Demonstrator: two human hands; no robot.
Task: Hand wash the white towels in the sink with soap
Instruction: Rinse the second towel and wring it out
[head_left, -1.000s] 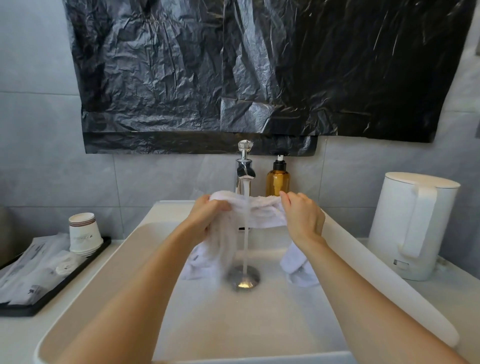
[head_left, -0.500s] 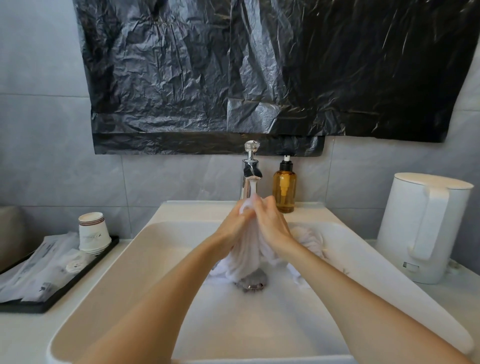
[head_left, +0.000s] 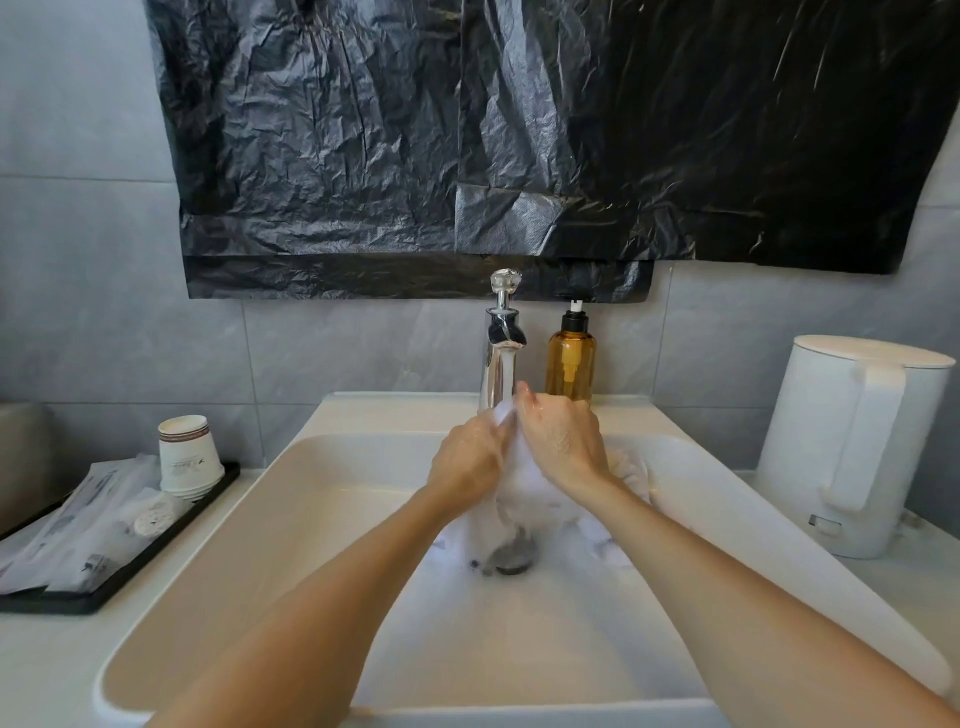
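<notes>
While my left hand (head_left: 467, 460) and right hand (head_left: 563, 444) clutch the bunched white towel (head_left: 524, 499) together under the faucet (head_left: 501, 343), mid-frame over the sink (head_left: 311, 519), scrubbing looks underway; rinsing and wringing seem left.

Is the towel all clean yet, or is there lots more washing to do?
Not yet. The white towel already looks wet in the sink. Right now the left hand and right hand grip it, bunched below the tap. Rinsing and wringing look left to do.
</notes>
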